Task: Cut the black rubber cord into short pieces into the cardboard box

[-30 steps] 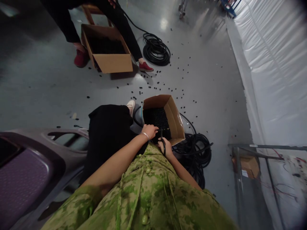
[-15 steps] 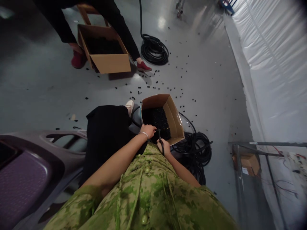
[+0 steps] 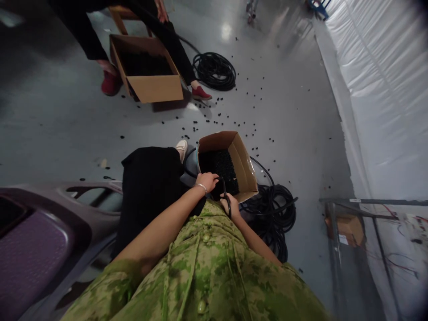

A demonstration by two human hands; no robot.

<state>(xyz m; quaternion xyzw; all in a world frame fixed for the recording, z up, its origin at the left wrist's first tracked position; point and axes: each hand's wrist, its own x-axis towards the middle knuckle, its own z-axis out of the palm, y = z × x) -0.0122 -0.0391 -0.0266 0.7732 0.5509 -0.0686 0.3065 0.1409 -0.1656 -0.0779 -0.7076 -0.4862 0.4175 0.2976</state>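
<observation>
My left hand (image 3: 207, 181), with a bracelet at the wrist, is closed on the end of a black hose (image 3: 219, 178) over the near side of an open cardboard box (image 3: 245, 167). Close by on the right, my right hand (image 3: 232, 206) wraps round the dark curved handle of what looks like scissors (image 3: 228, 205). Their blades point up toward the hose, though the exact contact is too small to make out. Inside the box lies a heap of small black pieces (image 3: 225, 167). Coils of black hose (image 3: 277, 205) rest on the floor to the right.
Opposite me sits a person in dark trousers (image 3: 174, 49), with a second cardboard box (image 3: 155, 89) of black pieces and another hose coil (image 3: 216, 71). Small black bits (image 3: 207, 121) litter the floor. A purple-grey chair (image 3: 40, 254) stands left, a metal frame (image 3: 334, 236) right.
The black hose at my fingers now bends over toward my right hand. Across from me, the person's hand has come into view and their hose has swung down. Both my hands stay nearly in place.
</observation>
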